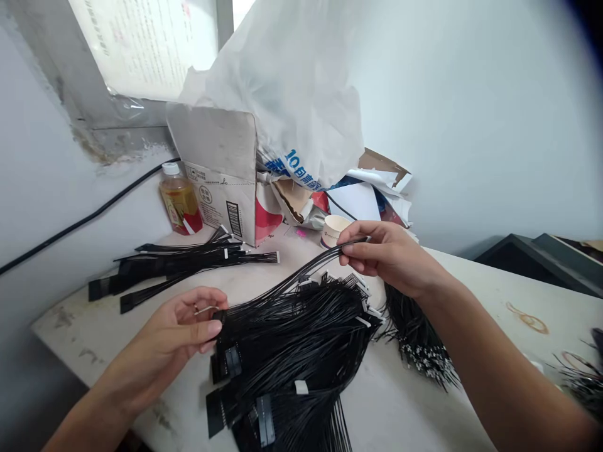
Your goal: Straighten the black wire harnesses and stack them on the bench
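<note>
A big heap of black wire harnesses [301, 351] with black connectors and white tags lies on the white table [471, 301] before me. My left hand [186, 329] pinches one end of a thin black wire bundle [292, 282] at the heap's left edge. My right hand [384, 254] is closed on the other end of that bundle, raised above the heap. The bundle stretches between both hands.
A smaller row of black harnesses [179, 263] lies at the back left. Behind it stand a tea bottle [179, 199], an open cardboard box [221, 172] with a white plastic bag [292, 88], and a paper cup [333, 230]. More wires [419, 345] lie to the right.
</note>
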`<act>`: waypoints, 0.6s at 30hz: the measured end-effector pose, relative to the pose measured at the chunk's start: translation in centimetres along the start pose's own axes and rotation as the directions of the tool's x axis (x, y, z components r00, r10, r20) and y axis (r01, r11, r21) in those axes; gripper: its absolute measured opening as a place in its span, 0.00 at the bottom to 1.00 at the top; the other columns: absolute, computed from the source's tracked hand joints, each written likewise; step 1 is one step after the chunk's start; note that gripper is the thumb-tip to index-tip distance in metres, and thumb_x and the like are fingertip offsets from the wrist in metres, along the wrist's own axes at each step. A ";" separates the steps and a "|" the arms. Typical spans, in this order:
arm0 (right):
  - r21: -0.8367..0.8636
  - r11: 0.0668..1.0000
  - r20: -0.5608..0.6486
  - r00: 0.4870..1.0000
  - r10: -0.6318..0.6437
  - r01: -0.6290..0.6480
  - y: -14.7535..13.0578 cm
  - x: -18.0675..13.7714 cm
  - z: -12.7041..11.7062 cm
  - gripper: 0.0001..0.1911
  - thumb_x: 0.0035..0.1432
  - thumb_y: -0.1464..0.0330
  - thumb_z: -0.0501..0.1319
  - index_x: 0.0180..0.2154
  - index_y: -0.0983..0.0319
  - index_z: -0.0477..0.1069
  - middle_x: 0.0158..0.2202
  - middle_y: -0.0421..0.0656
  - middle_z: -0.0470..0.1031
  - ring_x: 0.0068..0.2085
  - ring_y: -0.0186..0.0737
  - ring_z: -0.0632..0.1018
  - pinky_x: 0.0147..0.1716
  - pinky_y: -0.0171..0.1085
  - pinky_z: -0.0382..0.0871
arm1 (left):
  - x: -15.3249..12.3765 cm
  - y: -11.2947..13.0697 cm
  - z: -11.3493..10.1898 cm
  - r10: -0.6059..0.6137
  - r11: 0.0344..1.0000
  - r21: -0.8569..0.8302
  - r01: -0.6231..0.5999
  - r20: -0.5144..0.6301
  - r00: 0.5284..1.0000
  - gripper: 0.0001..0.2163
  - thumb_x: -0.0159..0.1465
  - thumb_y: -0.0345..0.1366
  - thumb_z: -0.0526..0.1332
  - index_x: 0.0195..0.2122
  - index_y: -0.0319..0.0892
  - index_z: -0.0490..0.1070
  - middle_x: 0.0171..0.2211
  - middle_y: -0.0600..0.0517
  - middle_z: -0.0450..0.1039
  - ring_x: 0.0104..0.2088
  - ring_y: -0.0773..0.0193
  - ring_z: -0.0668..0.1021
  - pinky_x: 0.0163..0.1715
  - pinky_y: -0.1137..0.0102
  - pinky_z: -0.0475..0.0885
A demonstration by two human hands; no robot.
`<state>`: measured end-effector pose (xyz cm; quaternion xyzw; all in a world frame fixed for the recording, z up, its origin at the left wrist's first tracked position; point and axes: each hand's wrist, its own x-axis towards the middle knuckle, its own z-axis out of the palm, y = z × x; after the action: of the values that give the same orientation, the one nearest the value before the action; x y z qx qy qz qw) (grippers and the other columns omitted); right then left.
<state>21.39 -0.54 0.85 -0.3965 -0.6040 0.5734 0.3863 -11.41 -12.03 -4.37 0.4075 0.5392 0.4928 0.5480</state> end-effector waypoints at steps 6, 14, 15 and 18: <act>-0.121 0.987 0.030 0.994 0.109 -0.105 0.7 0.5 0.2 0.15 0.46 0.64 0.76 0.28 0.63 0.72 0.26 0.45 0.79 0.21 0.27 0.67 0.17 0.30 0.52 | 1.5 -1.1 -0.4 0.201 0.940 0.307 -0.148 -0.147 0.969 0.18 0.48 0.37 0.76 0.41 0.46 0.84 0.42 0.47 0.85 0.42 0.55 0.82 0.41 0.66 0.78; -0.129 0.987 -0.058 0.995 0.084 -0.091 1.4 1.1 0.0 0.21 0.38 0.58 0.80 0.22 0.64 0.75 0.19 0.38 0.68 0.20 0.26 0.65 0.18 0.31 0.55 | 2.2 -2.8 -0.7 0.306 0.941 0.214 -0.263 -0.198 0.931 0.14 0.57 0.39 0.73 0.43 0.42 0.79 0.20 0.54 0.78 0.25 0.59 0.81 0.33 0.66 0.76; -0.104 0.990 -0.037 0.995 0.095 -0.099 1.5 1.2 -0.2 0.21 0.39 0.58 0.80 0.21 0.64 0.74 0.18 0.37 0.66 0.20 0.26 0.64 0.17 0.31 0.53 | 2.3 -2.9 -0.9 0.306 0.945 0.180 -0.272 -0.201 0.930 0.14 0.57 0.38 0.73 0.43 0.43 0.79 0.20 0.54 0.78 0.25 0.60 0.81 0.33 0.67 0.75; 0.006 0.993 -0.016 0.993 0.117 -0.117 1.8 1.4 -0.7 0.21 0.40 0.59 0.81 0.22 0.65 0.74 0.20 0.40 0.69 0.19 0.25 0.63 0.15 0.30 0.47 | 2.2 -3.2 -1.1 0.314 0.947 0.134 -0.292 -0.194 0.929 0.14 0.58 0.37 0.74 0.45 0.43 0.80 0.19 0.56 0.77 0.26 0.60 0.82 0.35 0.67 0.76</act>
<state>21.54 1.07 -0.91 -0.4346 -0.5751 0.5934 0.3580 -12.35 -10.59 -8.03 0.4585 0.5499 0.5840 0.3825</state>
